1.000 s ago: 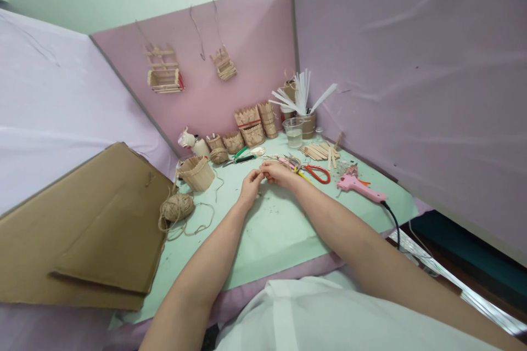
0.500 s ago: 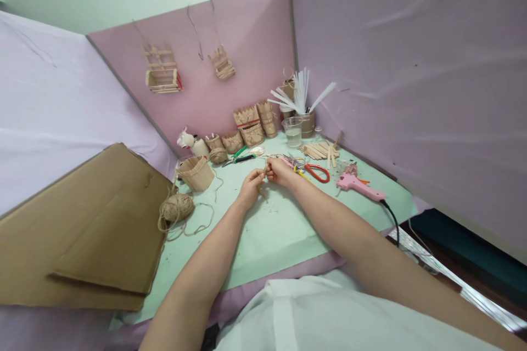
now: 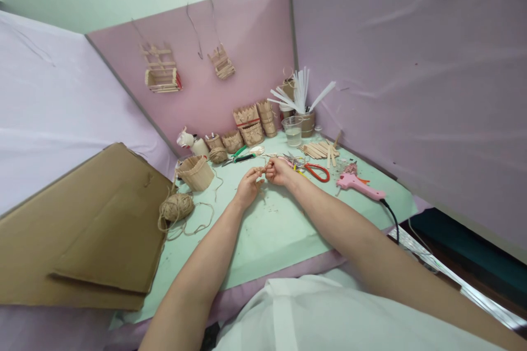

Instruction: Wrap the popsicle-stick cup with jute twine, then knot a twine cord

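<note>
My left hand (image 3: 248,186) and my right hand (image 3: 279,170) meet over the middle of the pale green table (image 3: 284,230). Both have their fingers pinched together on a small thin piece, too small to name, held just above the table. A ball of jute twine (image 3: 176,207) with loose loops lies to the left of my left hand. A small basket of wooden sticks (image 3: 198,172) stands behind the twine. Red-handled scissors (image 3: 316,171) lie just right of my right hand.
A pink glue gun (image 3: 360,186) with a black cord lies at the right. Loose wooden sticks (image 3: 319,150), a clear cup (image 3: 293,131), a pot of white strips (image 3: 303,107) and several stick baskets (image 3: 249,125) line the back. Folded cardboard (image 3: 82,225) leans at the left. Pink partition walls (image 3: 411,93) enclose the table.
Both hands have shifted slightly toward the back of the table and stay pinched together on the small piece. Nothing else on the table has moved.
</note>
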{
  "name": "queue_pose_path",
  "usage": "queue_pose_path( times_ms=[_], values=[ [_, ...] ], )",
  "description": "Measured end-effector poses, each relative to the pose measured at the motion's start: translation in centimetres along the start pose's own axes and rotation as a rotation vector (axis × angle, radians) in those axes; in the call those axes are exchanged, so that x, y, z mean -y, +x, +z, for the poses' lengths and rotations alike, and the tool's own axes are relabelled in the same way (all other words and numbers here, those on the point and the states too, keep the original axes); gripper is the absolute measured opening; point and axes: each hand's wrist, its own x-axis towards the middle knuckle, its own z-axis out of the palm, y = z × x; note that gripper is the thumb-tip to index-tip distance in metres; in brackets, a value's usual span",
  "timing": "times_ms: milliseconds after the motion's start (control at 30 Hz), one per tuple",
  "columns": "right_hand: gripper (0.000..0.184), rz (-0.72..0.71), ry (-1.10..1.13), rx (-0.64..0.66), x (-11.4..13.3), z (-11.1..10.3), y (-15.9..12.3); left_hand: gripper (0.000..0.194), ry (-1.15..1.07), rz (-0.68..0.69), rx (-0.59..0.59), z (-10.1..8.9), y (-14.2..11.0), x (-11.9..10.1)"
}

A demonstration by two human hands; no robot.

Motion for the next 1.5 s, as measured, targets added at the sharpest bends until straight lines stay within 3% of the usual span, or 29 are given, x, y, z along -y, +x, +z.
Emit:
queue_pose_path(
  times_ms=[333, 600, 900, 1067, 1167, 1300, 1500],
  values=[
    [0.027, 0.055, 0.096, 0.035, -0.1, -0.1, 0.1, 0.007, -0.053, -0.029, -0.004, 0.2, -0.3, -0.6],
    [0.025, 0.118, 0.209, 0.104, -0.3, -0.5, 0.8, 0.01, -0.165, -0.044, -0.019, -0.3, 0.0, -0.6],
    [0.027, 0.104, 0.212, 0.134, -0.2, -0.2, 0.0, 0.014, -0.14, -0.003, -0.011, -0.5, -0.2, -1.1],
    [0.028, 0.034, 0.088, 0.115, -0.2, 0.0, -0.1, 0.016, -0.093, -0.003, -0.035, -0.3, -0.2, -1.2],
    [0.032, -0.066, -0.057, 0.015, -0.7, 0.3, -0.1, 0.016, -0.032, 0.021, -0.085, 0.1, 0.1, -0.8],
    [0.043, -0.16, -0.319, -0.109, -1.4, 0.4, 0.0, 0.016, 0.082, 0.096, -0.24, 0.3, 0.6, 0.3],
    [0.048, -0.357, -0.701, -0.147, -1.8, -0.1, 0.2, 0.015, 0.413, 0.26, -0.482, -0.5, 0.7, 1.0]
  ],
)
